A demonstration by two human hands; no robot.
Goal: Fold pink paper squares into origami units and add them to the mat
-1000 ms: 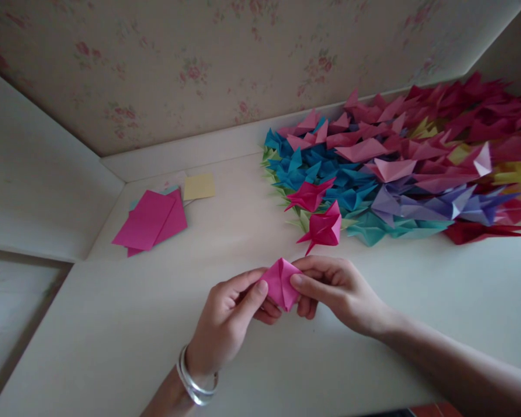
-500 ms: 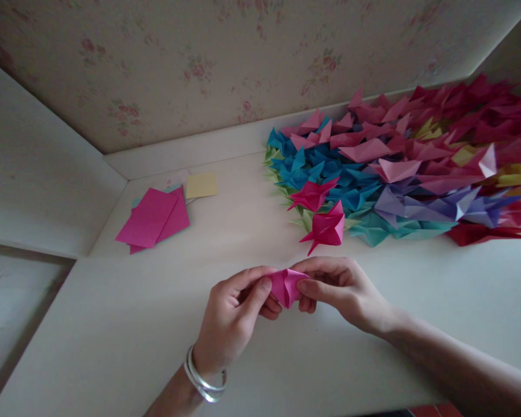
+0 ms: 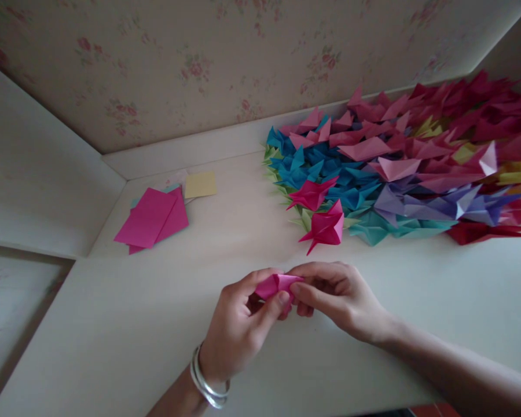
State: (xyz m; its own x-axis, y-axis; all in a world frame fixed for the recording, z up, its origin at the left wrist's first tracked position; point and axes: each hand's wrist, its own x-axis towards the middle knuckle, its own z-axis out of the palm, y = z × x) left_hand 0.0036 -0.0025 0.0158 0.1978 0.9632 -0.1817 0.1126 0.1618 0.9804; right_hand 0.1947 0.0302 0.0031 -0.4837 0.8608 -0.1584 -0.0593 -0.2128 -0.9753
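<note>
Silver bangles point(image 3: 204, 387) encircled your left wrist. Your left hand point(image 3: 243, 327) and right hand point(image 3: 345, 298) held the folded pink paper point(image 3: 267, 287) in a narrow pinch, over the desk point(image 3: 125, 341) between its near and far edges. Two magenta figures point(image 3: 329, 225) lay beyond it. Pink sheets point(image 3: 147, 217) lay near the far left corner, a yellow sheet point(image 3: 200, 185) just beyond. Piled paper figures point(image 3: 397, 169) extended along the far edge rightward

Matt paper point(image 3: 267, 286), shiny metal bangles point(image 3: 214, 397)
</note>
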